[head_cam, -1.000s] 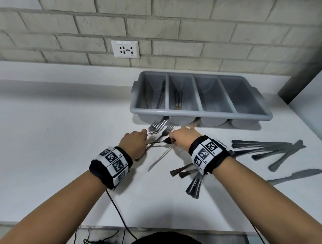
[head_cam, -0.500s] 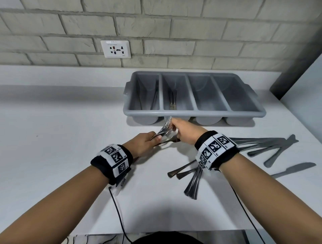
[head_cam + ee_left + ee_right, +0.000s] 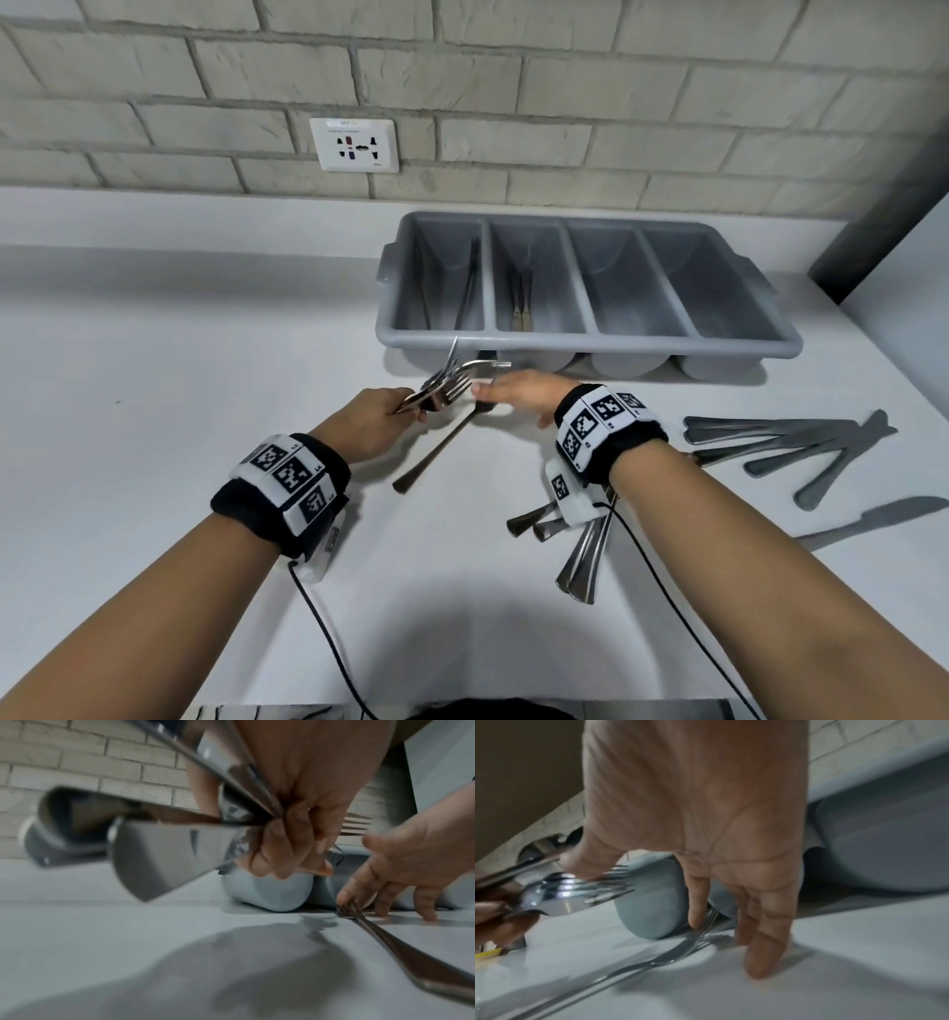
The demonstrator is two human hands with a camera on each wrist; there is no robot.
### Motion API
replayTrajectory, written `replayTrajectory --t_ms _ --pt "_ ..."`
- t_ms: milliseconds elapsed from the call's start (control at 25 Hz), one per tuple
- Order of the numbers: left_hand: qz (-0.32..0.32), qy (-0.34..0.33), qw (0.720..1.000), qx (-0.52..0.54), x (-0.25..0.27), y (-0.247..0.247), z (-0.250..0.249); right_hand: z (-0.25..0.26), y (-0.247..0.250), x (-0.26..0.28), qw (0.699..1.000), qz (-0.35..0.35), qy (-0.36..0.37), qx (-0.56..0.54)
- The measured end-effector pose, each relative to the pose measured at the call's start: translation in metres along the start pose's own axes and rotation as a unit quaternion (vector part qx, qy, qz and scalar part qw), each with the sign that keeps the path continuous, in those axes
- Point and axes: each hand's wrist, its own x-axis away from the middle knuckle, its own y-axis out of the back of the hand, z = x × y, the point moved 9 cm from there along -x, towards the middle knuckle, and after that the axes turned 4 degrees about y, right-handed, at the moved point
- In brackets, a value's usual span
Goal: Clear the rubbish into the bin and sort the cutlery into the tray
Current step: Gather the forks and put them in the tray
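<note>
**Forks bunched in the left hand, one fork left on the counter**

Since the earlier frames, the right hand (image 3: 518, 398) has let go of the bundle and dropped to the counter (image 3: 179, 411), fingers straight and spread, holding nothing. Its fingertips (image 3: 695, 921) touch the tines of the lone fork (image 3: 441, 447), which lies flat, handle pointing back toward the person. The left hand (image 3: 372, 421) has its fingers curled tight round a bunch of forks (image 3: 444, 388), tines fanned out toward the tray (image 3: 590, 347). That tray sits at the back against the brick wall; its two left compartments hold a few pieces, which I cannot identify. Spoons (image 3: 580, 555) lie partly under the right wrist, and knives (image 3: 791, 442) lie further right.
</note>
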Motion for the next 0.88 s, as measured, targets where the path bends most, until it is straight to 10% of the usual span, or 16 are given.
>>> replayTrajectory --t_ms 440,640,880 --pt "-0.017 -0.033 0.986 0.163 -0.014 -0.006 -0.017 0.015 0.036 0.009 0.920 -0.282 0.095 -0.254" --pt "0.112 0.020 0.899 0.423 -0.010 -0.035 -0.033 0.030 0.064 0.029 0.876 -0.384 0.145 -0.254" --pt "0.132 0.030 0.882 0.451 -0.005 -0.043 -0.061 0.025 0.071 0.048 0.861 -0.426 0.105 -0.256"
